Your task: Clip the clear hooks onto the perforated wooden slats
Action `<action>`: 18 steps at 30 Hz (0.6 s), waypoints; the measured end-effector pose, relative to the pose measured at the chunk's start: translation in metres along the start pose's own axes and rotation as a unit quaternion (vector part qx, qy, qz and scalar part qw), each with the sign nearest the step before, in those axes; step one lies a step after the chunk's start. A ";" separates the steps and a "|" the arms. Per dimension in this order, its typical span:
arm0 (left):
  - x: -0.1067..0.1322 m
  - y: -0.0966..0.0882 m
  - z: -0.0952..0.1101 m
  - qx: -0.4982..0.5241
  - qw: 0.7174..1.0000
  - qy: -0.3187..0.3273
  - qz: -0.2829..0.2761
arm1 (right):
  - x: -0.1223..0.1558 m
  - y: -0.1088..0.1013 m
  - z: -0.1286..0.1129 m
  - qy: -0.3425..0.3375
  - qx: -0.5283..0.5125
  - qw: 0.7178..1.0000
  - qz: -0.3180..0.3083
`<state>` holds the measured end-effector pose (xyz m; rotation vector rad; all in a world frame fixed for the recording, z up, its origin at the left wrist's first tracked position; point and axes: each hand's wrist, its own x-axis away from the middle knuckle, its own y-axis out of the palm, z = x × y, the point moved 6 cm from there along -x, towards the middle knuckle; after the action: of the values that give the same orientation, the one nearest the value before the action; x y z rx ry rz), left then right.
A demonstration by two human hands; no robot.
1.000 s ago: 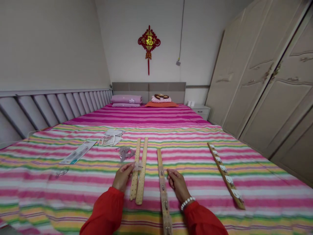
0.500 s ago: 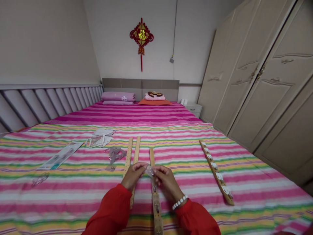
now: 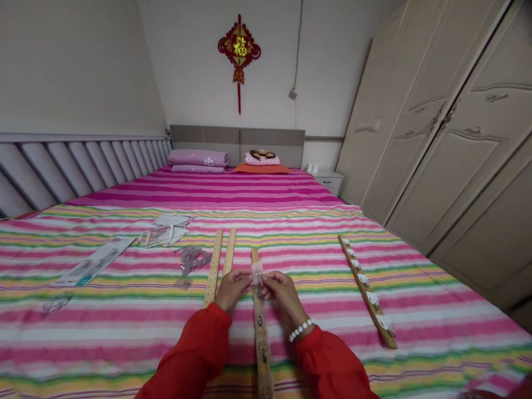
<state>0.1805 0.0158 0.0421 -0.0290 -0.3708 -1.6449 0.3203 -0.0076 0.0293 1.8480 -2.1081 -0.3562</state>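
Observation:
Both my hands meet above a wooden perforated strip (image 3: pixel 261 338) that lies lengthwise on the striped bed. My left hand (image 3: pixel 233 289) and my right hand (image 3: pixel 281 291) each pinch a small clear plastic hook (image 3: pixel 256 271) between their fingertips, held just over the strip's far part. Small metal hooks sit along the near part of this strip. Two bare wooden strips (image 3: pixel 220 263) lie side by side just left of my left hand. My sleeves are red and a white bead bracelet (image 3: pixel 301 329) is on my right wrist.
A fourth wooden strip (image 3: pixel 366 288) with several white hooks lies to the right. Clear hooks (image 3: pixel 192 257), opened packets (image 3: pixel 166 233) and a long card package (image 3: pixel 93 262) lie left on the striped sheet (image 3: pixel 124 310). Wardrobe doors (image 3: pixel 449 138) line the right side; pillows (image 3: pixel 199 159) are at the headboard.
My left hand brought the clear hook from the two left strips over to the middle strip. My right hand rose to meet it, and both now pinch the hook. The view shifted right.

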 end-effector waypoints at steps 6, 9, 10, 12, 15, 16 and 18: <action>-0.025 0.008 0.008 -0.021 0.999 0.027 0.014 | -0.023 -0.006 0.000 -0.004 0.020 0.999 0.024; -0.039 0.008 0.006 -0.030 0.998 0.041 0.029 | -0.034 -0.006 0.003 -0.002 0.028 0.999 0.027; -0.044 0.008 0.005 -0.033 0.998 0.042 0.033 | -0.037 -0.006 0.004 -0.002 0.028 0.999 0.031; -0.051 0.007 0.002 -0.036 0.998 0.041 0.039 | -0.042 -0.007 0.006 -0.001 0.024 0.999 0.040; -0.057 0.005 -0.005 -0.035 0.998 0.041 0.036 | -0.048 -0.009 0.013 0.003 0.020 0.999 0.046; -0.058 0.004 -0.008 -0.034 0.998 0.039 0.035 | -0.049 -0.010 0.016 0.005 0.024 0.999 0.047; -0.059 0.002 -0.015 -0.034 0.998 0.032 0.033 | -0.052 -0.014 0.022 -0.002 0.044 0.998 0.053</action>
<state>0.1926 0.0692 0.0143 -0.0389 -0.2631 -1.5879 0.3302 0.0414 0.0002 1.7738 -2.2460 -0.2456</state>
